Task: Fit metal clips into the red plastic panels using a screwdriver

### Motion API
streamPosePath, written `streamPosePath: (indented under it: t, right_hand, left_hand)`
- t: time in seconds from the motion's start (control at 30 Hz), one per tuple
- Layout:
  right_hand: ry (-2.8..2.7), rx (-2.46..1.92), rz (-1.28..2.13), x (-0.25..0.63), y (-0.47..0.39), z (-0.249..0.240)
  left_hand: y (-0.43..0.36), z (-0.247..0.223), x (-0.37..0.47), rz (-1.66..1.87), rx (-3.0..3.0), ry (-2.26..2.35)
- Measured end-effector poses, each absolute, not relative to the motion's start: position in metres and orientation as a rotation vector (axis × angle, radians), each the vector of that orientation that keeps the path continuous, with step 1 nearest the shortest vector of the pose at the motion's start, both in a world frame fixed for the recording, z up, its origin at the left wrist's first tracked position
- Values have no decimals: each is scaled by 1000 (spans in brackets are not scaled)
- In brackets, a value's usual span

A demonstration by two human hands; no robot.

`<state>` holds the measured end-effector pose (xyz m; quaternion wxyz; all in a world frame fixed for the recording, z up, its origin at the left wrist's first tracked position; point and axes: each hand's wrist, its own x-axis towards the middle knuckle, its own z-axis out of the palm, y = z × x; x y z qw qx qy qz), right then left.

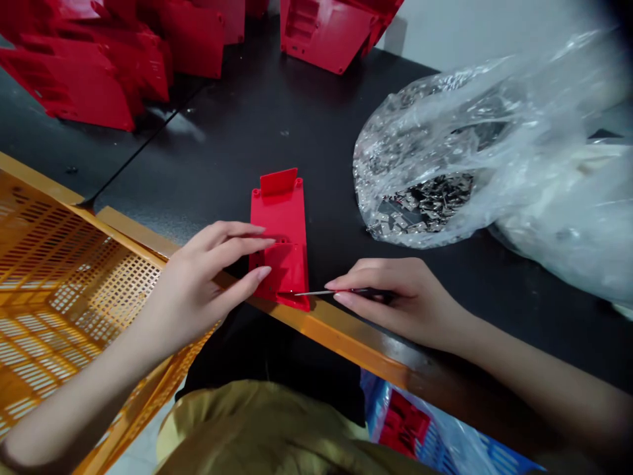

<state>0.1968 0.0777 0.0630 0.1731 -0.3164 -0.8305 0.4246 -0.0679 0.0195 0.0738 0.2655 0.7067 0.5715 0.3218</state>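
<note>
A red plastic panel (284, 221) with an upright flap at its far end lies on the dark tabletop, its near end at the table's front edge. My left hand (208, 264) is open, with its outstretched fingers and thumb resting on or just over the panel's left side. Pinched in my right hand (395, 293) is a thin metal-tipped tool (316, 292) with a dark handle; its exact kind is unclear. The tool's tip reaches the panel's near end, by a dark slot. Whether the tip carries anything is too small to tell.
A clear plastic bag (420, 158) with many small metal pieces (440, 198) lies open at right. Red panels (89, 86) are piled far left, and more (326, 33) stand at the back. An orange basket (93, 290) is at left; a blue crate (445, 455) with red parts is below.
</note>
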Motion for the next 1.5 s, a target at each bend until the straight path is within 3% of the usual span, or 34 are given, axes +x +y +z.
streamPosePath:
  t: [0.23, 0.53, 0.7, 0.83, 1.07, 1.4, 1.5]
  right_hand:
    - [-2454, -763, 934, 195, 81, 50]
    - [-2574, -717, 574, 195, 70, 46]
    - [-2598, -792, 580, 193, 66, 42]
    - [-2601, -851, 611, 191, 65, 42]
    - [-2567, -970, 831, 189, 66, 46]
    - [-2301, -1289, 1639, 181, 87, 65]
    - [-2189, -1355, 1712, 178, 100, 64]
  left_hand:
    - [50, 74, -68, 554, 2143, 1261]
    - [60, 86, -65, 344, 2442, 1284]
    - [75, 106, -50, -125, 2548, 1303]
    - [81, 116, -42, -228, 2718, 1160]
    - [82, 118, -39, -186, 2659, 1219]
    - [88, 106, -42, -176, 2510, 1443]
    - [96, 102, -42, -172, 2475, 1493]
